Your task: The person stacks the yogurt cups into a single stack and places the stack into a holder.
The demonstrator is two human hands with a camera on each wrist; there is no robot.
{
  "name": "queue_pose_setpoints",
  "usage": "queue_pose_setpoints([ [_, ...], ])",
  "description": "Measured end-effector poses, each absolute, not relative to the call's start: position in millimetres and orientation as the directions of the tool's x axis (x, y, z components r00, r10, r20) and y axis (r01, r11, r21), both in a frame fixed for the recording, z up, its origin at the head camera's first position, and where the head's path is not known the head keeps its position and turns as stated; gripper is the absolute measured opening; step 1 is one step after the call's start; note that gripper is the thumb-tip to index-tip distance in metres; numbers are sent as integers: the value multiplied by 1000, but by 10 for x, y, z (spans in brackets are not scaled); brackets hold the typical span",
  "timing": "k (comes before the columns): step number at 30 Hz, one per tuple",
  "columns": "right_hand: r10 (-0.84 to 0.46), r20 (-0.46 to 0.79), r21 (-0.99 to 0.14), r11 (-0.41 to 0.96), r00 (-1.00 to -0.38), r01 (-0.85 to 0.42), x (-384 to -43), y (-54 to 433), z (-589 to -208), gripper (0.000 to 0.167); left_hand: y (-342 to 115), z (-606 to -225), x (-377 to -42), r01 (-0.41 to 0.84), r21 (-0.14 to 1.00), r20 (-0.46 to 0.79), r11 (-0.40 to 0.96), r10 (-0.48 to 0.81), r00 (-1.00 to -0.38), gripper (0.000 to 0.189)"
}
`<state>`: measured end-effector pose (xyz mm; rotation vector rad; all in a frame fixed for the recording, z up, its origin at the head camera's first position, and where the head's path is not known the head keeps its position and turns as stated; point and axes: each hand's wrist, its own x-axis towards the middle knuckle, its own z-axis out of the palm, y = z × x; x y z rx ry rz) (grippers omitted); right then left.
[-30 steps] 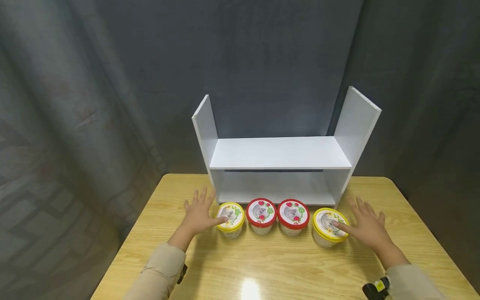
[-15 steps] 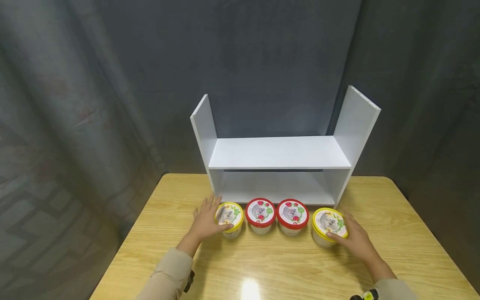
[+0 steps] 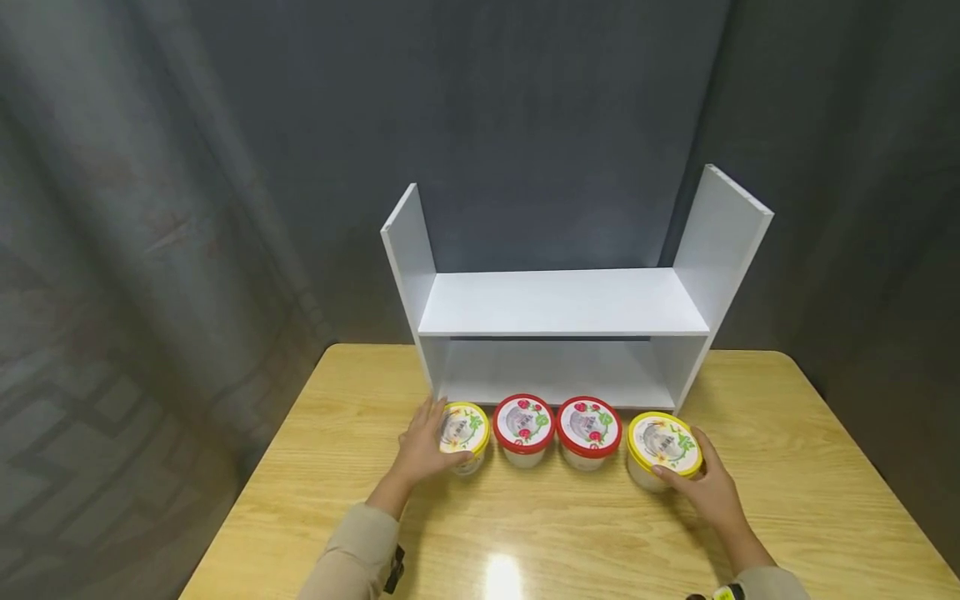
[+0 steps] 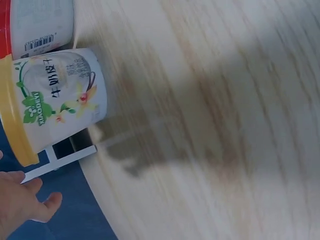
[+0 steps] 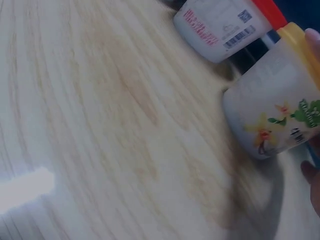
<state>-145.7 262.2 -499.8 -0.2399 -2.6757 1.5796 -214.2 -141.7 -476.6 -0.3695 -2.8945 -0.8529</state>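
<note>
Two yellow-lidded tubs stand at the ends of a row before the shelf. My left hand (image 3: 422,447) is spread around the left yellow-lidded tub (image 3: 463,428), thumb at the front of its lid and fingers at its far left side. In the left wrist view, this tub (image 4: 62,95) shows a printed flower, and the visible fingers are loosely bent beside its lid. My right hand (image 3: 711,490) grips the right yellow-lidded tub (image 3: 664,445) from its right side, thumb at the front lid edge. The right wrist view shows fingers wrapping that tub (image 5: 272,102).
Two red-lidded tubs (image 3: 524,424) stand between the yellow ones. Right behind the row is a white two-level shelf (image 3: 562,304) with tall side panels. All stand on a wooden table (image 3: 555,525), with a dark curtain (image 3: 540,125) behind it.
Both hands have come inward to the outer yellow-lidded tubs. The right hand has closed around its tub; the left has drawn in beside the other. The tubs stay in their row.
</note>
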Motion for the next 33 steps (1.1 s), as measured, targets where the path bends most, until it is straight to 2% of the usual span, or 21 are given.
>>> queue_pose_setpoints([
  [8, 196, 47, -949, 314, -979, 17, -1454, 2587, -5144, 89, -1433, -4889, -2155, 250, 606, 163, 755, 191, -968, 99],
  [14, 225, -20, -974, 217, -974, 70, -1462, 2569, -5150, 88, -1413, -4954, -2141, 228, 719, 158, 657, 165, -974, 101],
  [24, 237, -36, -970, 228, -971, 91, -1481, 2599, -5122, 90, -1384, -4972, -2118, 182, 790, 156, 586, 95, -983, 101],
  [33, 232, -87, -954, 260, -969, 148, -1472, 2593, -5089, 91, -1472, -4772, -2051, 187, 797, 166, 574, 90, -982, 100],
])
